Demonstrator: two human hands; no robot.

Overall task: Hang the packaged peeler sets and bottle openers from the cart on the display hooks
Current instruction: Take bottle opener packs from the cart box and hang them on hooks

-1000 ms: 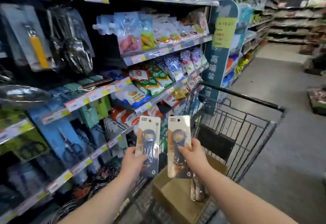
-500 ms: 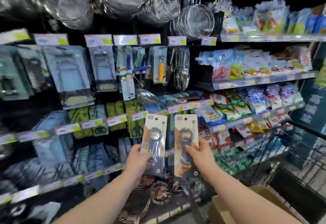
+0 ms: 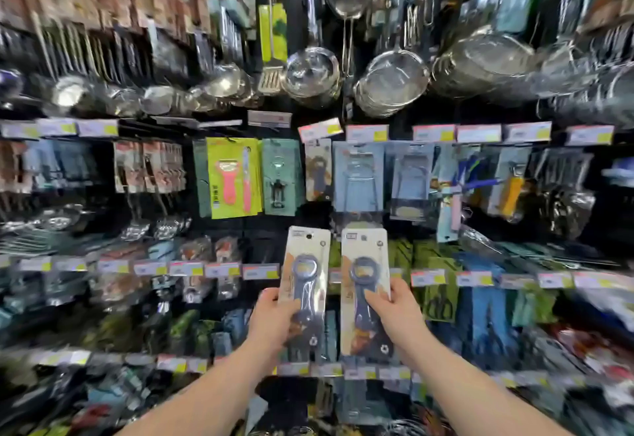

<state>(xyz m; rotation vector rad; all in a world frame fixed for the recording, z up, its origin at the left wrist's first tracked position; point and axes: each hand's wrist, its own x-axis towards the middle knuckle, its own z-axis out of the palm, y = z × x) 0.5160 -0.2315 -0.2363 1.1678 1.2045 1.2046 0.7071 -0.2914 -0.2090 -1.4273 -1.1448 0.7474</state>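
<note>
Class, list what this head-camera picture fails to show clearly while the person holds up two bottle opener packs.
Head view throughout.
Price tags: print too small and blurred.
Cart: outside the frame.
Bottle opener packs: lower parts covered by the left hand and right hand.
Outer shelves: smeared by motion blur.

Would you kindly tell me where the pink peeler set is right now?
Head view, left of centre: the peeler set hangs on the display, beside a teal pack, above the left hand.

Dark display wall [image 3: 308, 221], hanging steel strainers [image 3: 391, 82]
</note>
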